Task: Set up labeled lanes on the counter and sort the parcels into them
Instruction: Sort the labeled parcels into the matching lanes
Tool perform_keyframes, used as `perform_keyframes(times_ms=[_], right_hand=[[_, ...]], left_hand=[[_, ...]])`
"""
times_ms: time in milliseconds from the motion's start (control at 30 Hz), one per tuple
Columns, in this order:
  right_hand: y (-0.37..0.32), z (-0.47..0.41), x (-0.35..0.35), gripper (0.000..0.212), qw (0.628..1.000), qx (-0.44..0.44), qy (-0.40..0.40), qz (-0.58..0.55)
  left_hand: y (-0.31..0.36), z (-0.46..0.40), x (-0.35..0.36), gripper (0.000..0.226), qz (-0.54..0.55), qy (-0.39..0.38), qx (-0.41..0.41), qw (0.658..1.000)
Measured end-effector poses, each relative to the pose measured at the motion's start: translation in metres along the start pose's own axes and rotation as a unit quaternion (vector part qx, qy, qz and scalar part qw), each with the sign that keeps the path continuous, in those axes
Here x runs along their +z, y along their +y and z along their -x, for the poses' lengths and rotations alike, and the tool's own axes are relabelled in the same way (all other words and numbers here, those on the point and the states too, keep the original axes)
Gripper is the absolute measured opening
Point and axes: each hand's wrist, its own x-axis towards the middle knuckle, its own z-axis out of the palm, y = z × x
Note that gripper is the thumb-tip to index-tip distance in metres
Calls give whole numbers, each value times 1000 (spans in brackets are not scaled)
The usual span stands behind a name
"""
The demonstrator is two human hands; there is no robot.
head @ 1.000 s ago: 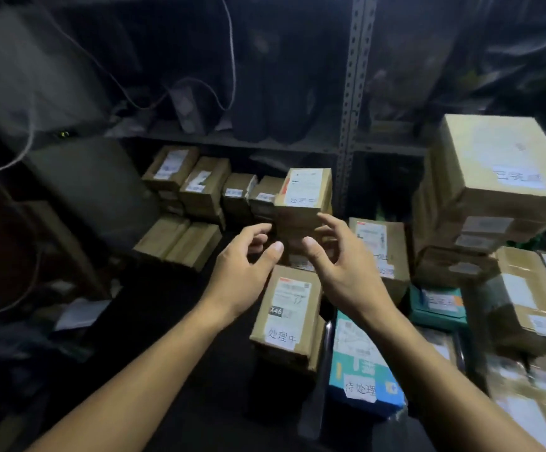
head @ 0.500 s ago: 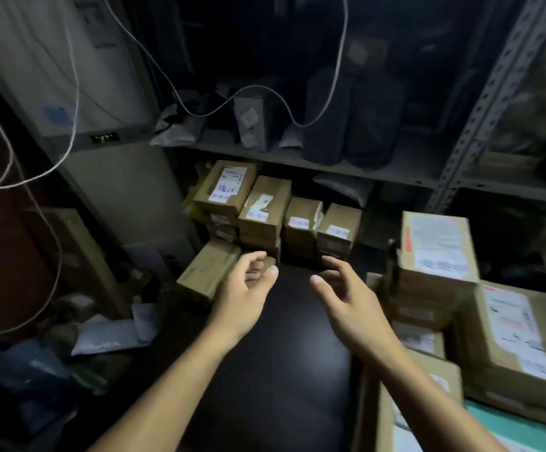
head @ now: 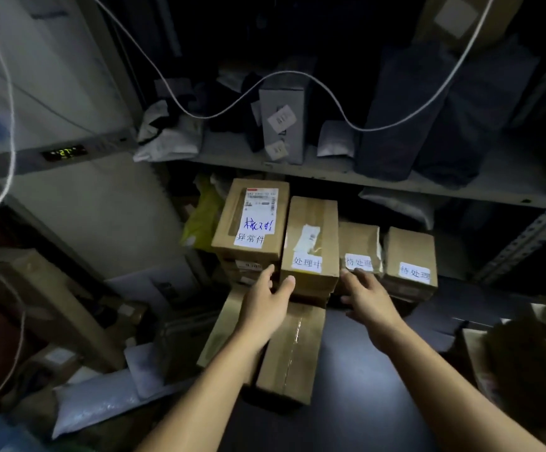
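**What the dim shelf view keeps out of sight**

The left hand (head: 266, 308) covers the lower boxes of the stack under the 异常件 parcel (head: 251, 220), so their labels cannot be read. Small print on that parcel's shipping label is illegible. The bottom-right carton (head: 522, 363) is blurred, dark, and cut off by the edge.

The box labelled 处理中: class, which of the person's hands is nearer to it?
Left. The left hand touches the box labelled 处理中 at its lower left corner; the right hand reaches just past its lower right.
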Motion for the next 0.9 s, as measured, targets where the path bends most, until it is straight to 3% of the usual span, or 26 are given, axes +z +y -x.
perform_keyframes(times_ms=[67,200,367,433,567,733,900], right_hand=[[6,-21,10,65,1000,13,14,15],[14,-34,30,53,1000,21,13,0],[19,-27,40,26,997,12,37,-74],[18,-17,37,16,992,15,33,-123],[12,15,17,17,985,-3,46,-169],[-6,69,-24,12,980,-38,46,-188],[-22,133,-80,12,978,-71,46,-190]], left_hand=[[-8,-19,5,59,11,-6,-14,1000],[-20,-33,19,60,51,-37,-14,998],[-28,-28,24,14,55,13,12,998],[-24,-17,23,19,43,38,34,998],[-16,10,22,21,58,64,48,995],[6,57,28,24,189,-29,-5,982],[47,128,39,37,245,-117,13,962]])
